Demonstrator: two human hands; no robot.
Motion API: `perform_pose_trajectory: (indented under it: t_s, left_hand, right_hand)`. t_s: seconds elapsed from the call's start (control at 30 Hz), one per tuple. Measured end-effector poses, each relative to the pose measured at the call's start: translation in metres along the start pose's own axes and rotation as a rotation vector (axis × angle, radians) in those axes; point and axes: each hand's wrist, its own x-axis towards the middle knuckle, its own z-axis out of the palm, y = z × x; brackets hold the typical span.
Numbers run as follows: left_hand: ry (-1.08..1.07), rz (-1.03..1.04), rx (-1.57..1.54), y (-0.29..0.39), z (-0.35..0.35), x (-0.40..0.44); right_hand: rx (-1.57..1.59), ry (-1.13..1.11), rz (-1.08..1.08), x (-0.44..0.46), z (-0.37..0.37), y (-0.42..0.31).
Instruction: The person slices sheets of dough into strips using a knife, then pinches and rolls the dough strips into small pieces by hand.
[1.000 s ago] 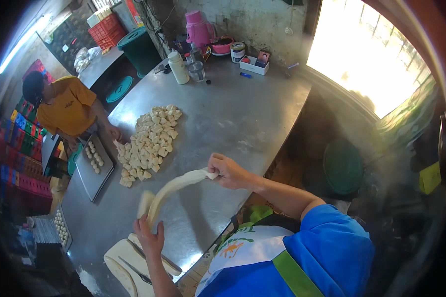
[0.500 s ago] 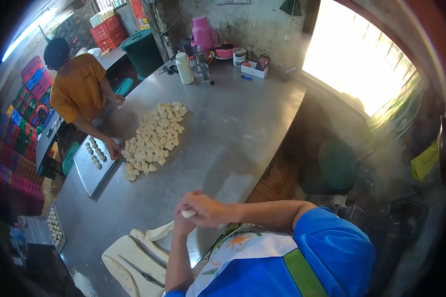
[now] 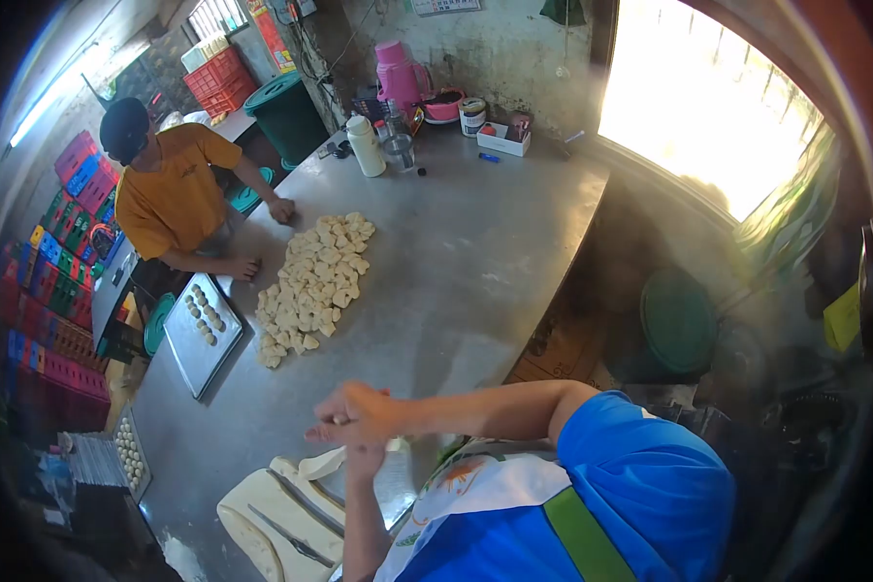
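Note:
My right hand [image 3: 367, 407] is closed and lies across my left hand [image 3: 341, 433] above the near part of the table. Most of the left hand is covered, with a few fingertips showing at its left side; it appears closed around dough, which my right hand now hides. Whatever the right fingers hold is out of sight. Below them a flat sheet of dough [image 3: 247, 504] rests on the metal table, with a cut strip of dough [image 3: 320, 464] along its far side. A long, narrow knife [image 3: 289, 533] lies on the sheet.
Beyond my hands is a heap of dough pieces [image 3: 320, 281]. A co-worker [image 3: 179, 184] stands at the far left beside a tray [image 3: 218, 354] holding rows of dough balls. Bottles [image 3: 367, 147], a pink jug [image 3: 396, 78] and a small white box [image 3: 504, 141] stand at the back.
My hands have shifted slightly left, and the right now covers the dough end that showed between them. The co-worker's near hand has pulled back from the heap's edge. The camera view has tilted slightly.

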Motion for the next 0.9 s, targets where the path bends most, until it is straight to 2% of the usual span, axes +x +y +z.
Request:
perform_pose_trajectory:
  t_s: [0.03,0.07,0.1,0.13,0.17,0.2,0.27,0.3,0.33,0.4,0.47,0.7,0.8,0.87,0.9]
  left_hand:
    - [0.062,0.106,0.128,0.011,-0.012,0.012]
    - [0.122,0.213,0.257,0.022,-0.018,0.021]
    - [0.123,0.215,0.263,0.034,-0.018,0.024]
    - [0.149,0.156,0.101,0.048,-0.016,0.027]
    - [0.17,0.096,-0.06,0.054,-0.017,0.031]
    - [0.167,0.095,-0.057,0.052,-0.024,0.035]
    - [0.023,-0.04,0.168,0.049,-0.04,0.036]
    - [0.023,-0.045,0.172,0.046,-0.041,0.034]
    - [-0.002,-0.012,0.173,0.051,-0.038,0.035]
    - [-0.035,0.021,0.172,0.059,-0.03,0.036]
    - [-0.039,-0.049,0.233,0.063,-0.024,0.034]
    - [-0.072,-0.003,0.209,0.058,-0.022,0.037]
    - [-0.079,-0.042,0.144,0.046,-0.034,0.04]
    - [-0.221,0.011,0.104,0.042,-0.047,0.05]
    - [-0.221,0.012,0.098,0.04,-0.046,0.049]
  right_hand:
    - [0.005,-0.002,-0.005,0.01,-0.005,0.006]
    - [-0.098,0.122,-0.336,0.019,-0.013,0.008]
    - [-0.202,0.247,-0.667,0.025,-0.021,0.01]
    - [-0.199,0.248,-0.673,0.026,-0.031,0.008]
    - [-0.281,0.166,-0.554,0.022,-0.041,0.006]
    - [-0.361,0.084,-0.43,0.017,-0.049,0.006]
    - [-0.308,0.042,-0.381,0.008,-0.053,0.015]
    - [-0.256,0.004,-0.335,0.005,-0.053,0.019]
    - [-0.254,0.006,-0.335,0.002,-0.055,0.019]
    - [-0.473,0.017,-0.425,-0.003,-0.058,0.02]
    - [-0.457,0.033,-0.419,-0.002,-0.055,0.029]
    - [-0.486,0.116,-0.427,-0.003,-0.047,0.037]
    - [-0.483,0.159,-0.421,-0.002,-0.041,0.038]
    - [-0.495,0.179,-0.406,-0.002,-0.034,0.035]
    - [-0.503,0.198,-0.394,-0.001,-0.031,0.034]
